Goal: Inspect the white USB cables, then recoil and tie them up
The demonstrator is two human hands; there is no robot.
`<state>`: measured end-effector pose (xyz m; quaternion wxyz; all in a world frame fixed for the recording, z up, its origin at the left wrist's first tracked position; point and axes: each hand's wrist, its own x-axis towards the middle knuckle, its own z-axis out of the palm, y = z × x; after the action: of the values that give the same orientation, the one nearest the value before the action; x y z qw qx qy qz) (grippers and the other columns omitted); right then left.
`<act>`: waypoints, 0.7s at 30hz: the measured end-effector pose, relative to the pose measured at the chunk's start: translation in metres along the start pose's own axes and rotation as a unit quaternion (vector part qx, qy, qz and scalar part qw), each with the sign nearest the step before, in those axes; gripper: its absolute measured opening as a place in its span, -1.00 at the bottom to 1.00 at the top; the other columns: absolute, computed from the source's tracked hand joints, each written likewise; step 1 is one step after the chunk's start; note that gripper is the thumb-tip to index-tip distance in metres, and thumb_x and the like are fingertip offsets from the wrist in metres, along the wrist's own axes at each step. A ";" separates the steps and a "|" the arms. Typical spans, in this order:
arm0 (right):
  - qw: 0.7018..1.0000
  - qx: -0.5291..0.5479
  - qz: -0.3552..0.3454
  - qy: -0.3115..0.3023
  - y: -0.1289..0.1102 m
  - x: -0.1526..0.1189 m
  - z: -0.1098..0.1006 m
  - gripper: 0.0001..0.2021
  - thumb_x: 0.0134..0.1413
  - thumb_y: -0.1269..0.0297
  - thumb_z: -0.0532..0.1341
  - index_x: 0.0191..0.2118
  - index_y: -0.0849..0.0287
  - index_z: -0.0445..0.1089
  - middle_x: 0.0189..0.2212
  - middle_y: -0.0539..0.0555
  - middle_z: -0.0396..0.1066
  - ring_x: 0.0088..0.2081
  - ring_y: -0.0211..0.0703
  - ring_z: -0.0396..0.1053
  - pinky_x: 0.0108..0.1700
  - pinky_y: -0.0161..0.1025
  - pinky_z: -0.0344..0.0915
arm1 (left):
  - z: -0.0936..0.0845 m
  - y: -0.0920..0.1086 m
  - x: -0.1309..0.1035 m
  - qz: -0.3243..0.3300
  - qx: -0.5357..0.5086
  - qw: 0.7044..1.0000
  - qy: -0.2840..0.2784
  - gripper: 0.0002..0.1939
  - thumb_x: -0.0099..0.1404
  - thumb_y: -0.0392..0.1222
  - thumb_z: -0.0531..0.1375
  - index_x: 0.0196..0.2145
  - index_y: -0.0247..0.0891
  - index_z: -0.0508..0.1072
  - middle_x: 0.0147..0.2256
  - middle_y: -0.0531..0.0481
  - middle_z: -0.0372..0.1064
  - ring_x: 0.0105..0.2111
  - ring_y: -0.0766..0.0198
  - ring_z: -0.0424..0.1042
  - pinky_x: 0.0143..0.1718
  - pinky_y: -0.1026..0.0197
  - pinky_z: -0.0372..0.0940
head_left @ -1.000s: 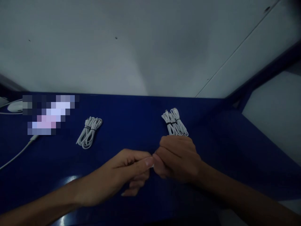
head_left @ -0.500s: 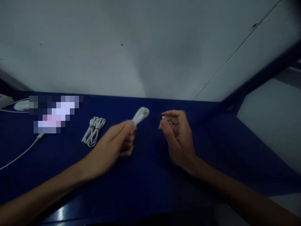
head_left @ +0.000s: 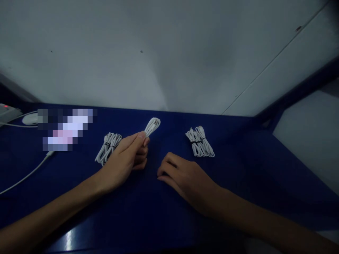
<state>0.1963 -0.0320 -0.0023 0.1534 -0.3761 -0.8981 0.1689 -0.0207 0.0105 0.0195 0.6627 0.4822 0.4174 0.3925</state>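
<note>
Coiled white cable: in my left hand, pinched between thumb and bent forefinger, its looped end projecting past the fingertips, away from me and to the right. Grip narrow, closed on the coil; the other fingers of that hand are curled under.

Right hand: palm down, nearer me and to the right of the coil, apart from the left. Fingers bent, fingertips close to the thumb; cannot tell whether anything small sits between them.

Left cable group: white, coiled, dark ties round the middle, lying on the blue bench just beyond my left hand, which hides its near right part. Right cable group: white coils side by side, likewise dark-tied, on the bench beyond my right hand and well apart from the left group.

Farther left: a blurred bright object, identity obscured, with a white lead running from its near end towards the left edge. Beyond it, a white rounded object and, at the edge, a pale block showing a red light. Pale wall behind the bench
</note>
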 end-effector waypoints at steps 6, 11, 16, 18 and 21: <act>0.981 0.131 0.055 0.132 0.003 0.004 -0.018 -0.90 0.42 0.51 0.34 -0.13 0.17 0.51 -0.19 0.01 0.48 -0.28 -0.25 0.45 -0.24 -0.28 0.45 | 0.001 0.000 -0.001 0.002 0.013 0.999 -0.032 -0.56 0.59 0.16 0.19 -0.33 -0.17 0.25 -0.46 0.19 -0.13 -0.52 0.37 -0.19 -0.59 0.36 -0.14; 0.945 0.138 0.093 0.280 0.005 0.010 -0.040 -0.92 0.37 0.44 0.38 -0.18 0.13 0.53 -0.29 -0.03 0.55 -0.33 -0.24 0.49 -0.34 -0.29 0.41 | 0.004 0.002 -0.004 0.004 0.011 1.000 -0.018 -0.56 0.59 0.16 0.19 -0.33 -0.18 0.24 -0.45 0.20 -0.13 -0.52 0.37 -0.19 -0.58 0.37 -0.14; 0.908 0.138 0.147 0.367 0.018 0.021 -0.049 -0.93 0.39 0.33 0.37 -0.19 0.16 0.52 -0.27 0.07 0.62 -0.35 -0.17 0.57 -0.51 -0.30 0.32 | 0.008 0.000 -0.012 -0.016 0.036 0.999 -0.030 -0.53 0.59 0.23 0.18 -0.31 -0.17 0.22 -0.43 0.19 -0.12 -0.49 0.35 -0.16 -0.55 0.37 -0.08; 0.913 0.156 0.137 0.351 0.023 0.023 -0.048 -0.93 0.41 0.33 0.36 -0.18 0.16 0.50 -0.23 0.08 0.63 -0.31 -0.15 0.60 -0.48 -0.30 0.36 | 0.010 -0.001 -0.015 -0.018 0.054 0.998 -0.033 -0.52 0.59 0.25 0.15 -0.31 -0.17 0.22 -0.42 0.18 -0.10 -0.48 0.34 -0.15 -0.54 0.36 -0.06; 0.922 0.195 0.122 0.313 0.027 0.024 -0.043 -0.93 0.43 0.30 0.35 -0.14 0.15 0.49 -0.21 0.06 0.63 -0.24 -0.14 0.63 -0.44 -0.32 0.44 | 0.012 -0.001 -0.017 -0.019 0.065 0.997 -0.040 -0.51 0.60 0.27 0.13 -0.31 -0.16 0.21 -0.41 0.16 -0.08 -0.47 0.32 -0.12 -0.52 0.35 -0.03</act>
<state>0.2143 0.0118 0.0286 0.4750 -0.4791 -0.7007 0.2318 -0.0152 -0.0097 0.0237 0.6536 0.5315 0.4238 0.3327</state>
